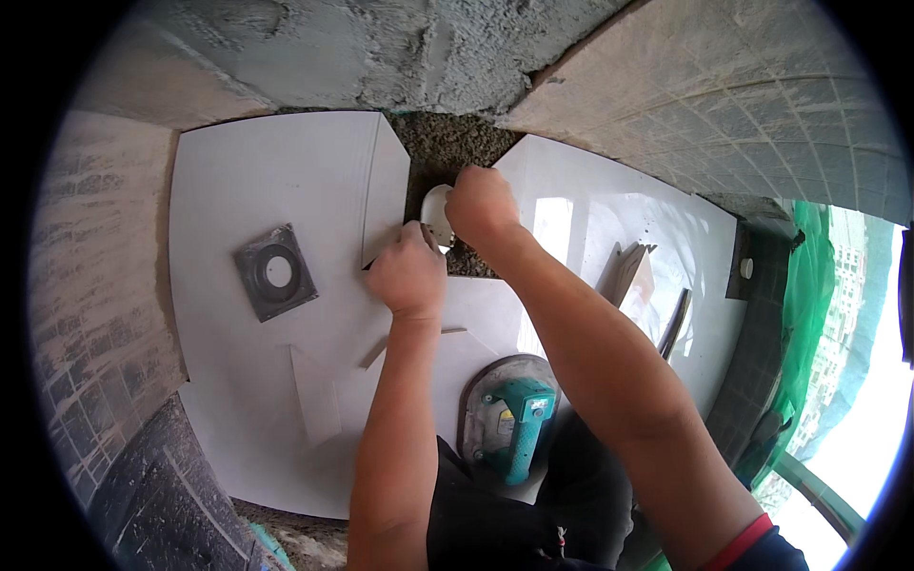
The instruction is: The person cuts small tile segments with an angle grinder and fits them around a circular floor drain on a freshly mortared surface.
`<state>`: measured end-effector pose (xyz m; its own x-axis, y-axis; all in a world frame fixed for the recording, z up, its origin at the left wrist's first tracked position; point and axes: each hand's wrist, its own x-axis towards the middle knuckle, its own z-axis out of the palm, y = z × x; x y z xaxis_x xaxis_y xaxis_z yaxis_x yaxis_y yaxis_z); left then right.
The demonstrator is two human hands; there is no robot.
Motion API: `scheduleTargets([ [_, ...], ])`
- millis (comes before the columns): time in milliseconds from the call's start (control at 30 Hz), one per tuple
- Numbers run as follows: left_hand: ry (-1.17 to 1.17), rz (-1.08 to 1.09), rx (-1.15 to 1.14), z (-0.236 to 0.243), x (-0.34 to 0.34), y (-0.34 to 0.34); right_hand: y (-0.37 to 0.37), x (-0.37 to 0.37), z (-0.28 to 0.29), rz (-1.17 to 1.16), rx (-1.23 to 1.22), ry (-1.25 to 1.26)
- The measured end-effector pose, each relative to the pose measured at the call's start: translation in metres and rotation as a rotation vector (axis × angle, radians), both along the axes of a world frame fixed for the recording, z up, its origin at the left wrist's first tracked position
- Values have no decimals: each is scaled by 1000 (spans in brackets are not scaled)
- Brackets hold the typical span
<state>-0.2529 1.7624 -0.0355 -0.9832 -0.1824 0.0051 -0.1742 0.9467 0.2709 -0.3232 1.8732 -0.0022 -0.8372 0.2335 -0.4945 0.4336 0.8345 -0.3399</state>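
Note:
A round white plastic pipe end [435,205] rises in a gap of rough grey mortar [457,138] between large white tiles [276,176]. My right hand [484,205] is curled closed against the pipe's right side; what its fingers grip is hidden. Just left of and nearer than the pipe, my left hand [409,273] is closed too, by the corner of a narrow angled tile piece [386,190]. A small dark edge shows at its fingertips, too little of it to name.
On the left tile lies a dark square drain plate [249,271] with a round centre. A teal-handled tile suction tool [524,433] sits close to my legs. Tile offcuts [316,400] lie about. Tiled walls [105,228] flank the floor; green netting [807,285] hangs at right.

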Motion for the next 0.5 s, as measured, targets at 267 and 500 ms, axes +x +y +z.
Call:
scheduleTargets([
  [267, -26, -41, 55, -1, -4, -4, -12, -5, 12, 121, 124, 52],
  [500, 180, -277, 230, 16, 32, -5, 0, -6, 4, 451, 237, 172],
])
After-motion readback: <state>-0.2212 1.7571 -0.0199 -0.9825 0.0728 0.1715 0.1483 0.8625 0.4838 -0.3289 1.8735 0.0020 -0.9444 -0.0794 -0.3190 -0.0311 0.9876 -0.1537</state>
